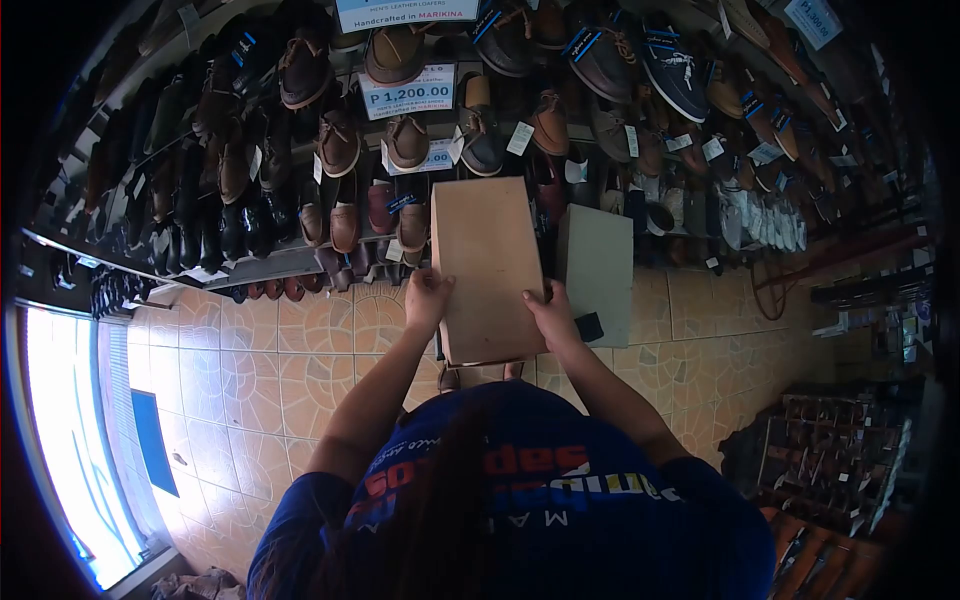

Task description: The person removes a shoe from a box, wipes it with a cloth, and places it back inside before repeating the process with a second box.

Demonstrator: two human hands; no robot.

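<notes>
A plain brown cardboard shoebox point(488, 265) is held up in front of my body, its long side pointing away from me. My left hand point(428, 298) grips its left edge, fingers curled and thumb against the side. On the opposite edge my right hand point(550, 308) is closed, its thumb lying on the top face and the other fingers mostly hidden. The box looks closed; its contents cannot be seen. Just right of it, lower down, is a pale grey-green box point(598, 270), with a small dark item point(588, 327) near my right wrist.
Shelves ahead carry many rows of leather shoes point(340, 142), with a price sign point(408, 92) among them. Tiled floor point(290, 370) lies below. A bright glass doorway point(65, 430) is at left, a blue mat point(153, 442) beside it. A rack point(825, 450) stands at lower right.
</notes>
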